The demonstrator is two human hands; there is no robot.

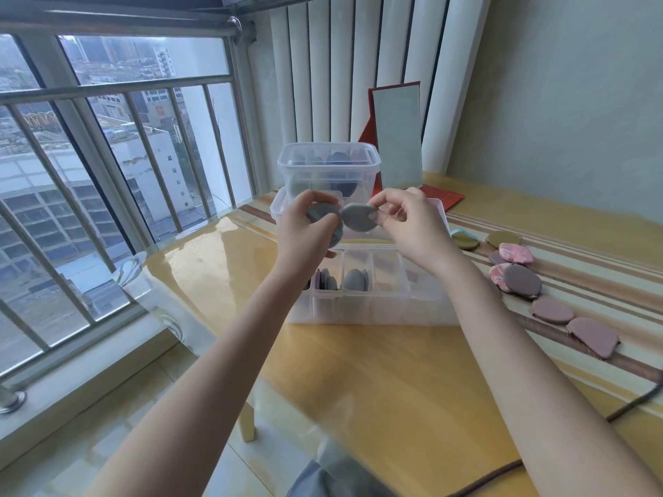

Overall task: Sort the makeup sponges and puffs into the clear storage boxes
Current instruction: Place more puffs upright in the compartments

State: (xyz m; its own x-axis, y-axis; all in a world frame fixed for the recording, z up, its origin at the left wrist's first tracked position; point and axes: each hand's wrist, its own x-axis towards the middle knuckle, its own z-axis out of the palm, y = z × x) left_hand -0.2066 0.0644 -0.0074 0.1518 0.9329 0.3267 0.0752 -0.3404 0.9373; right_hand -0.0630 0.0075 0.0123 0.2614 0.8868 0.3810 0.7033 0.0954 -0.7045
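My left hand (305, 231) grips a small stack of grey puffs (323, 212) above the divided clear box (373, 310). My right hand (412, 224) pinches one grey teardrop puff (358, 217) by its right end, level with the stack and touching it. The divided box holds grey and mauve puffs (355, 279) in its left compartments. Behind it a taller clear tub (328, 166) holds dark blue-grey sponges. Loose mauve, pink marbled and olive puffs (522, 279) lie in a row on the table to the right.
A red-framed standing mirror (398, 138) is at the back of the yellow table (376, 382). A dark cable (502, 468) runs across the table's front right. Window railing lies to the left, a wall to the right.
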